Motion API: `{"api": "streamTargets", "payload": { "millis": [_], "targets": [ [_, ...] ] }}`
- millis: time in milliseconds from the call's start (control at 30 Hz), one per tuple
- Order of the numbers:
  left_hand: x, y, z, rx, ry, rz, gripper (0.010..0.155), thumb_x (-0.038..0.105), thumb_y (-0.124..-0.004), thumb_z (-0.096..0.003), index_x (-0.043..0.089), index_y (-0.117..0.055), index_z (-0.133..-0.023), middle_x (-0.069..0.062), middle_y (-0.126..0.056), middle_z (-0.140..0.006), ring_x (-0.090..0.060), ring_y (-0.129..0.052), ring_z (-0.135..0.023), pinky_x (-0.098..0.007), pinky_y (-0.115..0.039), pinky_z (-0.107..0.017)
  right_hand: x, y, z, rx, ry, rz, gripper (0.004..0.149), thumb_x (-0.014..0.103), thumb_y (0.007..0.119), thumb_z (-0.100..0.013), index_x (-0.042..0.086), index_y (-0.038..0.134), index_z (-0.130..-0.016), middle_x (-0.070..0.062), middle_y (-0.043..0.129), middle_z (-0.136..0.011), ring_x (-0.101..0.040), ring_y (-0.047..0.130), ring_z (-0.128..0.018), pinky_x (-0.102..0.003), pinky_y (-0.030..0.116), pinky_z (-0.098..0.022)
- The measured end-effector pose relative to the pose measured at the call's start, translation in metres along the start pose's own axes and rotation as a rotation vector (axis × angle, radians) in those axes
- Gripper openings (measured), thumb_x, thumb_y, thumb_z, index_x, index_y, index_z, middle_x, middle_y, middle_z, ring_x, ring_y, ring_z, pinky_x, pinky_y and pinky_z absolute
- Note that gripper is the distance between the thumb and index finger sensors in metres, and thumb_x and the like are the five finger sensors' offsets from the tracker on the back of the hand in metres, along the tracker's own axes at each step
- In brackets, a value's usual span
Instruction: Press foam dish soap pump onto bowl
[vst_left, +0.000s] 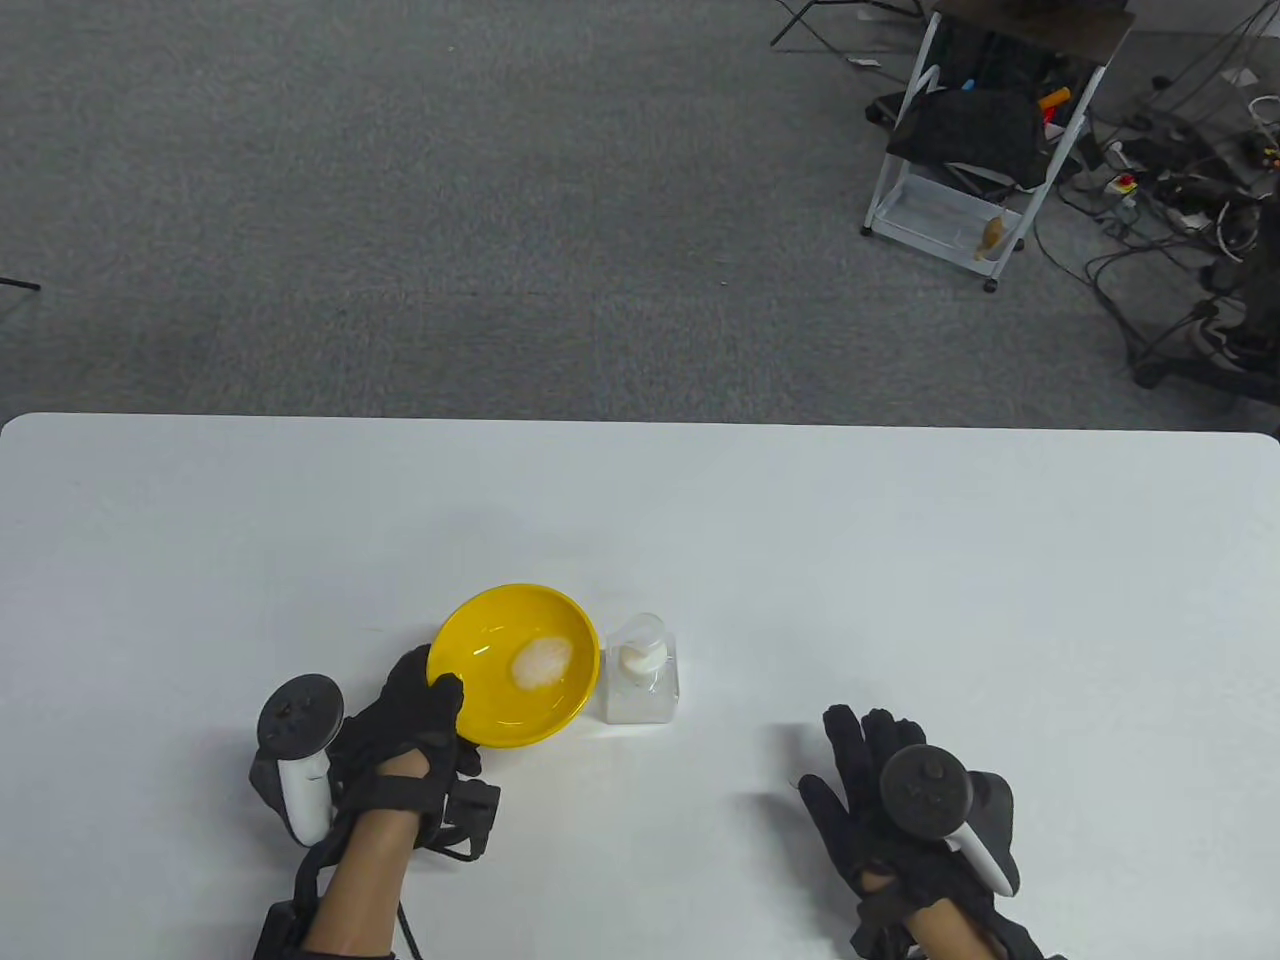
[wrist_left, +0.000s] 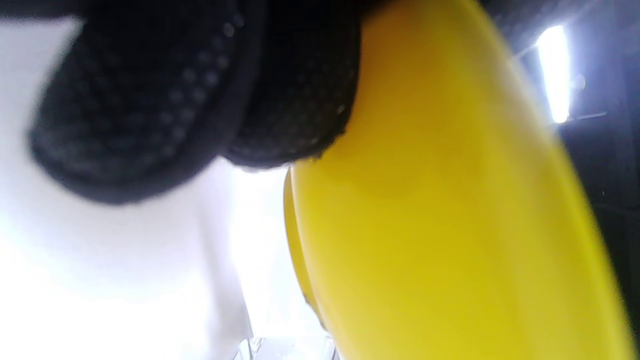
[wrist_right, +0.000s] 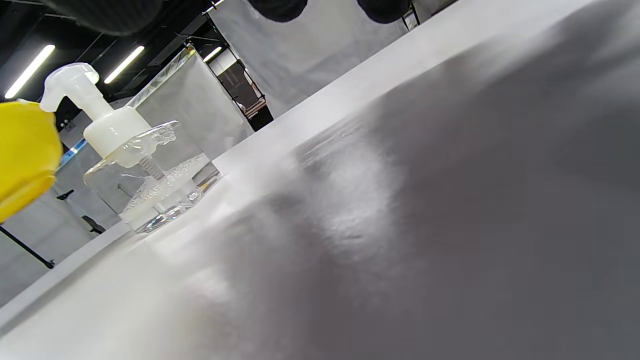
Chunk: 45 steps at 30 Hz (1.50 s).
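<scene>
A yellow bowl (vst_left: 490, 690) sits on the white table (vst_left: 900, 560) with a blob of white foam (vst_left: 542, 662) inside it. My left hand (vst_left: 425, 715) grips the bowl's near-left rim, thumb over the edge; the left wrist view shows gloved fingers (wrist_left: 200, 100) against the bowl's outer wall (wrist_left: 450, 225). A clear soap bottle with a white pump (vst_left: 641, 672) stands just right of the bowl; it also shows in the right wrist view (wrist_right: 135, 160). My right hand (vst_left: 880, 790) lies flat and empty on the table, to the right of the bottle and nearer to me.
Beyond the table's far edge is grey carpet. A white cart (vst_left: 965, 180) and tangled cables (vst_left: 1180, 200) stand at the far right of the room.
</scene>
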<state>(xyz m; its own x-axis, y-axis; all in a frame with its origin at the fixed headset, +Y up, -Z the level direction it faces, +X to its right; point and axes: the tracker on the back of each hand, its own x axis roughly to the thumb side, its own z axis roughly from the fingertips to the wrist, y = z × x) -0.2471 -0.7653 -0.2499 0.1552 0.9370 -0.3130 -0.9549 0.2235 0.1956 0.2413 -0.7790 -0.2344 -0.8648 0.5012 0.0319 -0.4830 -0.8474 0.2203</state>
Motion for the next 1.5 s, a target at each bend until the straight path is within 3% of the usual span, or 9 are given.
{"api": "streamTargets", "payload": {
  "millis": [133,433,733,1100,1200,1267,1333,1433,1500],
  "targets": [
    [-0.006,0.021,0.006,0.064,0.040,-0.038,0.060,0.040,-0.079,-0.0420,0.014,-0.062,-0.093,-0.008,-0.101,-0.037,-0.025,-0.108,-0.012,-0.029,-0.090,0.002,-0.001,-0.002,0.001,0.009,-0.004,-0.023,0.081,0.064,0.052,-0.042,0.030,0.023,-0.109,-0.027,0.018,-0.112,-0.056,0.010,-0.099,-0.087,0.020,-0.053],
    [-0.038,0.065,0.004,0.183,0.258,-0.131,0.059,0.036,-0.077,-0.0432,0.014,-0.058,-0.095,-0.010,-0.100,-0.042,-0.026,-0.106,-0.014,-0.029,-0.089,0.001,-0.007,-0.007,0.001,-0.003,0.012,-0.018,0.081,0.065,0.052,-0.042,0.030,0.023,-0.109,-0.027,0.017,-0.112,-0.056,0.010,-0.099,-0.087,0.020,-0.053],
    [-0.057,0.067,0.004,0.185,0.378,-0.209,0.060,0.035,-0.075,-0.0433,0.016,-0.055,-0.097,-0.009,-0.099,-0.046,-0.025,-0.105,-0.015,-0.028,-0.088,-0.001,-0.006,-0.004,0.001,-0.052,0.016,0.079,0.081,0.065,0.052,-0.042,0.031,0.020,-0.108,-0.021,0.010,-0.113,-0.050,-0.004,-0.097,-0.085,0.016,-0.052],
    [-0.061,0.066,0.007,0.229,0.395,-0.279,0.062,0.039,-0.075,-0.0426,0.018,-0.054,-0.097,-0.005,-0.099,-0.049,-0.025,-0.105,-0.019,-0.028,-0.088,-0.003,-0.005,0.008,-0.004,0.059,0.010,0.039,0.085,0.073,0.053,-0.038,0.037,0.019,-0.107,-0.019,0.011,-0.114,-0.051,0.000,-0.099,-0.087,0.019,-0.053],
    [-0.053,0.067,0.012,0.273,0.367,-0.358,0.075,0.054,-0.076,-0.0405,0.021,-0.045,-0.100,-0.008,-0.091,-0.068,-0.029,-0.100,-0.040,-0.030,-0.087,-0.015,-0.003,0.009,-0.004,0.063,0.009,0.044,0.085,0.073,0.053,-0.039,0.037,0.018,-0.107,-0.021,0.012,-0.114,-0.051,0.001,-0.099,-0.088,0.020,-0.052],
    [-0.043,0.065,0.015,0.276,0.329,-0.365,0.080,0.057,-0.075,-0.0403,0.024,-0.037,-0.103,-0.014,-0.071,-0.091,-0.038,-0.082,-0.069,-0.041,-0.081,-0.039,-0.003,0.010,-0.004,0.064,0.009,0.042,0.085,0.072,0.053,-0.039,0.036,0.018,-0.107,-0.021,0.012,-0.114,-0.051,0.001,-0.099,-0.088,0.020,-0.052],
    [-0.029,0.063,0.020,0.286,0.291,-0.427,0.081,0.058,-0.075,-0.0405,0.027,-0.034,-0.103,-0.014,-0.049,-0.104,-0.041,-0.057,-0.091,-0.048,-0.067,-0.058,-0.002,0.011,-0.004,0.063,0.008,0.043,0.085,0.072,0.053,-0.039,0.036,0.018,-0.107,-0.021,0.012,-0.114,-0.051,0.001,-0.099,-0.088,0.020,-0.053],
    [-0.005,0.050,0.030,0.298,0.210,-0.595,0.085,0.062,-0.075,-0.0396,0.028,-0.032,-0.104,-0.012,-0.028,-0.111,-0.042,-0.037,-0.102,-0.053,-0.056,-0.069,0.000,0.010,-0.004,0.037,0.009,-0.002,0.085,0.072,0.054,-0.039,0.036,0.020,-0.108,-0.020,0.012,-0.114,-0.051,0.002,-0.099,-0.088,0.020,-0.053],
    [0.010,0.036,0.038,0.278,0.127,-0.701,0.085,0.064,-0.074,-0.0388,0.029,-0.033,-0.105,-0.010,-0.027,-0.112,-0.042,-0.033,-0.105,-0.057,-0.053,-0.071,0.002,0.009,-0.004,0.015,0.007,0.005,0.085,0.072,0.053,-0.039,0.035,0.021,-0.108,-0.020,0.014,-0.114,-0.051,0.003,-0.099,-0.088,0.020,-0.053]
  ]
}}
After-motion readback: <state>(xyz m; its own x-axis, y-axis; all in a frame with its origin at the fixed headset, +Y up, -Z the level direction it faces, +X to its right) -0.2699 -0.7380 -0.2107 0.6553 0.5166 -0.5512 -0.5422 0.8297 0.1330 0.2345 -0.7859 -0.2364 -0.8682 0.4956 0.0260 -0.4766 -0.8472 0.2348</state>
